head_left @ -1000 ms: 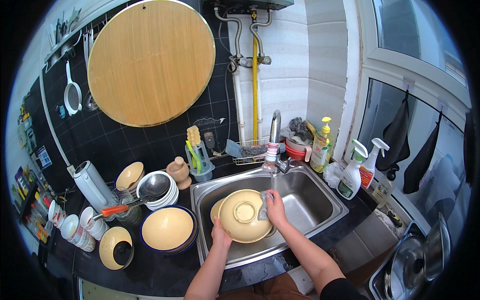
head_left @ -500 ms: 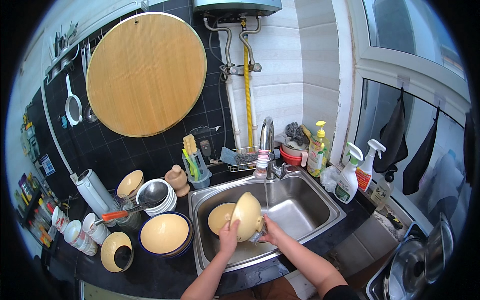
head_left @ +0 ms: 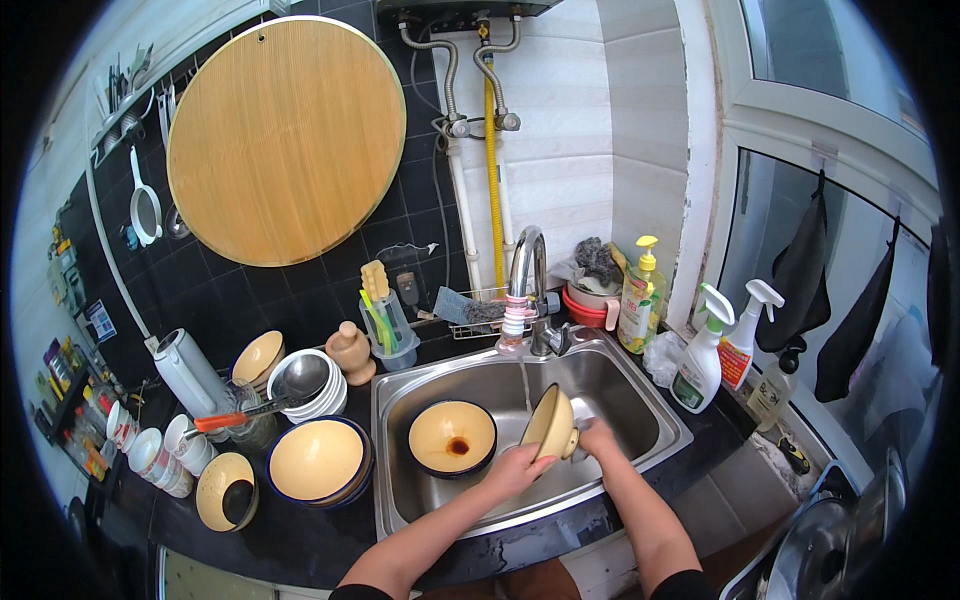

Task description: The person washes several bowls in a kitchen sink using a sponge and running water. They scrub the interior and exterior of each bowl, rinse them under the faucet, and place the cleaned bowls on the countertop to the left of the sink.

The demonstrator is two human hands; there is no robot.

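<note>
Over the sink [head_left: 640, 440], my left hand [head_left: 515, 472] grips the rim of a cream-yellow bowl [head_left: 549, 422], tilted on its side with its inside facing left. My right hand [head_left: 597, 440] is closed at the bowl's foot on the outer side. A small greyish crumpled thing shows at its fingers, too blurred to name. Water runs in a thin stream from the faucet [head_left: 527, 270], by the bowl's upper rim. A second cream bowl [head_left: 440, 430] with a dark rim stands upright in the sink's left part, with a little brown liquid at its bottom.
Left of the sink stand stacked cream bowls [head_left: 316, 460], white bowls [head_left: 333, 390] with a ladle across them, a spotted bowl [head_left: 212, 495], paper cups [head_left: 150, 455] and a kettle [head_left: 190, 370]. Soap [head_left: 640, 300] and spray bottles [head_left: 700, 355] line the right. Pot lids [head_left: 815, 540] lie lower right.
Both hands have moved the held bowl to the right and lower, toward the water stream. The bowl in the sink is now uncovered to view. The camera view has shifted slightly.
</note>
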